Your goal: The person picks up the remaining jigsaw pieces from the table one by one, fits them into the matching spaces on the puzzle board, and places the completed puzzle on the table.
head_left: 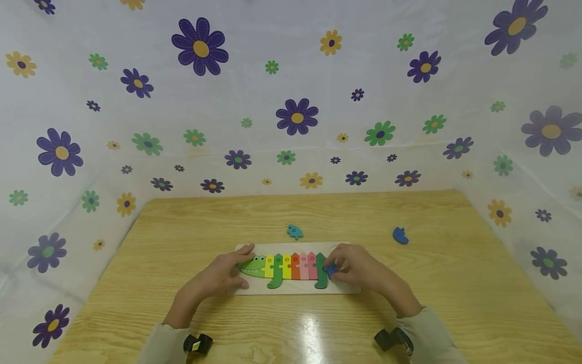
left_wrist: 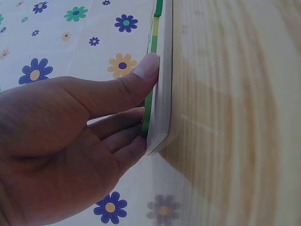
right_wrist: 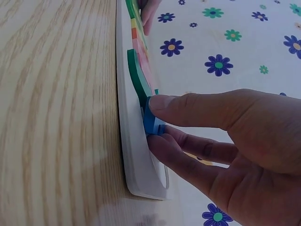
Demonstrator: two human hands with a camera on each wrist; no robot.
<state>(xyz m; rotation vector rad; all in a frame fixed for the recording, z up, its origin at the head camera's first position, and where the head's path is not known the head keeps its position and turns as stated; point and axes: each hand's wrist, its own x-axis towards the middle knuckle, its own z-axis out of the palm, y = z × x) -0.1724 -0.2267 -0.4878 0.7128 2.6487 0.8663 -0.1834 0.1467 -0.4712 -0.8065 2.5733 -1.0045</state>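
A crocodile puzzle board of pale wood lies on the table, with a green head, several coloured body pieces and two dark green leg pieces in place. At its left end my left hand rests with fingers and thumb spread, the tips touching the board beside the head. My right hand pinches a blue puzzle piece between thumb and fingers. In the right wrist view that piece sits right beside the rear dark green leg piece, low over the board. My fingers partly cover the blue piece.
Beyond the board lies a teal puzzle piece. Farther right is a darker blue piece. The wooden table is enclosed at the back and sides by a white cloth printed with flowers.
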